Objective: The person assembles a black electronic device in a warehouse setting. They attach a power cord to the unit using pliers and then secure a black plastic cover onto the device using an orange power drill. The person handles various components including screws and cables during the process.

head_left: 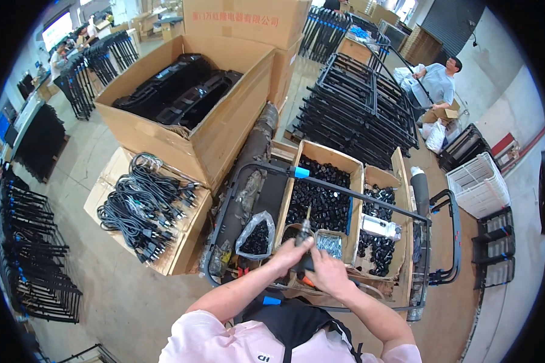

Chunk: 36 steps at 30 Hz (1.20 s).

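Observation:
A power screwdriver (304,235) with a long bit points away from me over the workbench. My left hand (292,255) closes around its front, near the chuck. Behind it, my right hand (329,272) wraps the dark body; the grip is partly hidden by my fingers. Under both hands lies a black tubular frame (369,197) with blue tape, spanning the bench. Just beyond the tool is a wooden box of black plastic caps (318,192). A small tray of silvery screws (329,243) sits right of the bit, and a clear bag of small black parts (255,237) sits left.
Bundled power cords (142,212) lie on a carton at left, beside a large cardboard box (224,130) of black mouldings. Stacked black frames (351,109) stand beyond the bench. A person (439,85) handles a frame at far right, near a white crate (479,184).

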Available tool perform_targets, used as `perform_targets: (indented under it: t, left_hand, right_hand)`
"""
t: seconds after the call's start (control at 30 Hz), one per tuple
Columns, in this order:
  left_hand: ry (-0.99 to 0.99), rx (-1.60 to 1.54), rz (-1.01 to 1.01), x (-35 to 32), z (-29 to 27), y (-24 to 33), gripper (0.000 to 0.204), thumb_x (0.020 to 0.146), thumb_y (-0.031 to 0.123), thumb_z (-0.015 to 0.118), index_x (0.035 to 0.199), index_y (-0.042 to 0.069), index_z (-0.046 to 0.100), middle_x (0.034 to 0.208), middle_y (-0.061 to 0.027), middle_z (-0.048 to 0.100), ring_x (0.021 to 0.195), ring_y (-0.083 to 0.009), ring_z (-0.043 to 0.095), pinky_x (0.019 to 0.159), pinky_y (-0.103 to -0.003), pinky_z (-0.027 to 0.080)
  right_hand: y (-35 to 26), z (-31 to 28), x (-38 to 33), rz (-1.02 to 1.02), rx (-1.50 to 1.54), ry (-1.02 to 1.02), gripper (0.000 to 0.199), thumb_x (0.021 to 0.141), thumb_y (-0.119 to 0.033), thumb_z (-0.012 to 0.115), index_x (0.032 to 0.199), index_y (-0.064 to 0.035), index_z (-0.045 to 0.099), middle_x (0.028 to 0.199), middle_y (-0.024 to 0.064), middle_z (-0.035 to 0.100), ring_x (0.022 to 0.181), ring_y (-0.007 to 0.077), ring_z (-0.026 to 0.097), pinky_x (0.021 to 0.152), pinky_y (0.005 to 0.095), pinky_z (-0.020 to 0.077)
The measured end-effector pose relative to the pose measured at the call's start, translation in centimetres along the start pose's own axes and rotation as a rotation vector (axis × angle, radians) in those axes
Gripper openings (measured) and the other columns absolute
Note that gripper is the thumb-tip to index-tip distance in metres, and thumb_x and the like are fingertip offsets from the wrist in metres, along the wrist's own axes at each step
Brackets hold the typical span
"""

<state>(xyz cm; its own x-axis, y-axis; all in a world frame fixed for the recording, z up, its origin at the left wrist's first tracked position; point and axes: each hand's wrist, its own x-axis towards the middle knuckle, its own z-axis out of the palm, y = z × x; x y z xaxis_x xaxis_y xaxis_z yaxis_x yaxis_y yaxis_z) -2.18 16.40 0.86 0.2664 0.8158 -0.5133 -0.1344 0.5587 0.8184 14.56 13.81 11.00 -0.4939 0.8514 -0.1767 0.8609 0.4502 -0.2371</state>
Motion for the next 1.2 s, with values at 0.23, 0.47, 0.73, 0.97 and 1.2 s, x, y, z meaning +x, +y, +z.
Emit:
perform_targets:
  t: [0.23,0.47,0.73,0.97,1.2]
  left_hand:
    - [0.438,0.102,0.129,7.3,-6.2,-0.2,0.065,0.099,0.057,0.069,0.113,-0.006,0.073,0.103,-0.0236,0.077,0.096,-0.0330,0.075,0.086,-0.045,0.056]
    - [0.461,0.341,0.158,11.5,-9.6,1.4,0.067,0.098,0.065,0.063,0.101,-0.002,0.073,0.104,-0.0270,0.076,0.103,-0.0440,0.073,0.090,-0.051,0.054]
    - [0.497,0.418,0.194,12.0,-9.6,2.2,0.068,0.099,0.064,0.062,0.100,-0.004,0.072,0.103,-0.0294,0.075,0.104,-0.0453,0.073,0.089,-0.052,0.054]
    - [0.502,0.505,0.145,12.1,-9.2,3.1,0.065,0.101,0.059,0.061,0.110,-0.005,0.067,0.111,-0.0331,0.073,0.111,-0.0499,0.070,0.094,-0.054,0.052]
    - [0.510,0.608,0.105,12.3,-8.7,4.4,0.065,0.103,0.057,0.060,0.119,-0.006,0.060,0.114,-0.0358,0.072,0.112,-0.0523,0.069,0.098,-0.057,0.053]
  right_hand:
    - [1.0,4.5,11.3,-0.073,-0.016,0.041,0.079,0.082,-0.028,0.082,0.147,-0.0008,0.045,0.107,0.0252,0.068,0.092,0.0435,0.074,0.079,0.0493,0.0630]
    - [1.2,5.5,16.3,0.043,-0.003,-0.013,0.086,0.081,-0.033,0.083,0.151,0.0004,0.044,0.111,0.0278,0.071,0.097,0.0467,0.074,0.086,0.0540,0.0615]
    - [2.2,6.1,17.5,0.065,0.055,-0.002,0.088,0.079,-0.032,0.085,0.149,0.0036,0.045,0.114,0.0305,0.073,0.099,0.0476,0.074,0.087,0.0535,0.0618]
    - [3.0,7.5,17.4,0.061,0.142,0.048,0.086,0.081,-0.033,0.084,0.148,0.0037,0.044,0.112,0.0306,0.074,0.100,0.0471,0.075,0.087,0.0528,0.0618]
    - [4.0,7.3,17.9,0.044,0.222,0.053,0.096,0.084,-0.041,0.084,0.155,0.0041,0.038,0.119,0.0317,0.073,0.103,0.0473,0.074,0.089,0.0516,0.0615]
